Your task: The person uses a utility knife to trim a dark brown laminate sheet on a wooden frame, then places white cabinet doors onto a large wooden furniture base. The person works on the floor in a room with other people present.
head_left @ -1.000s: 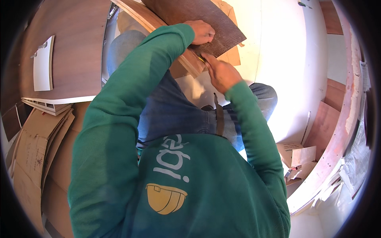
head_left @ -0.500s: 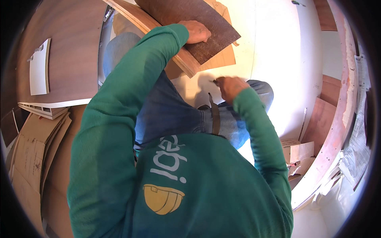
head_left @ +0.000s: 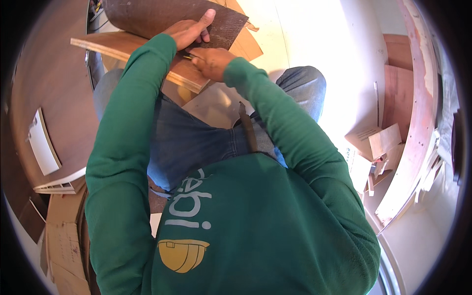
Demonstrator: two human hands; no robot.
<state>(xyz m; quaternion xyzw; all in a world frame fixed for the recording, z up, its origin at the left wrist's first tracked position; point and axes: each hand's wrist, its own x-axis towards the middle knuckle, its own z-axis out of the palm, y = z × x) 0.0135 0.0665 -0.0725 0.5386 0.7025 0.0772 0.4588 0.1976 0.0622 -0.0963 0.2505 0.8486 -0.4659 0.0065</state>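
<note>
My left hand [head_left: 189, 29] lies on a dark brown laminate sheet [head_left: 147, 14], thumb stretched out and fingers curled over its near edge. The sheet rests on a pale plywood board [head_left: 128, 49] that sits across my knees. Just below it, my right hand [head_left: 211, 61] is closed around a small yellow and dark tool [head_left: 189, 56], whose tip sits at the sheet's edge where it meets the board. My green sleeves and blue jeans fill the middle of the view.
A brown rounded panel [head_left: 49, 88] with a white booklet [head_left: 43, 147] lies at left. Flat cardboard pieces [head_left: 64, 231] are stacked at lower left. At right are cardboard scraps [head_left: 376, 142] and a long curved wooden strip [head_left: 418, 123] on the white floor.
My right hand has moved up and left, back to the sheet's edge beside my left hand. The board and sheet now sit lower and nearer in the view.
</note>
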